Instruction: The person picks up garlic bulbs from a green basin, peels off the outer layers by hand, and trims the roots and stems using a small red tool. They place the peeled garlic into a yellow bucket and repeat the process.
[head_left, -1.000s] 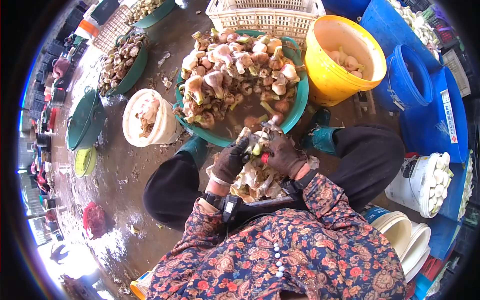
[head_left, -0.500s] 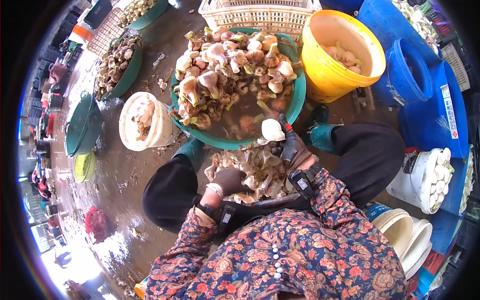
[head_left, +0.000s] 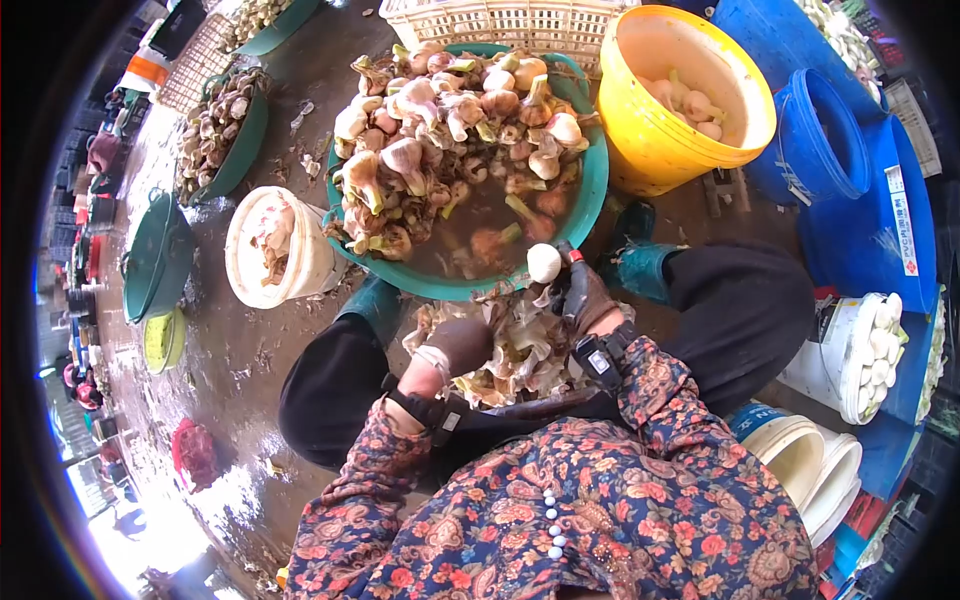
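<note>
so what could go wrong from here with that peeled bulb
The peeled bulb sits at the tips of the right hand, by the rim of the green basin of murky water; a slip could drop it back among the unpeeled bulbs.
The heap of peels on the lap, under the left hand, might slide onto the wet floor.
</note>
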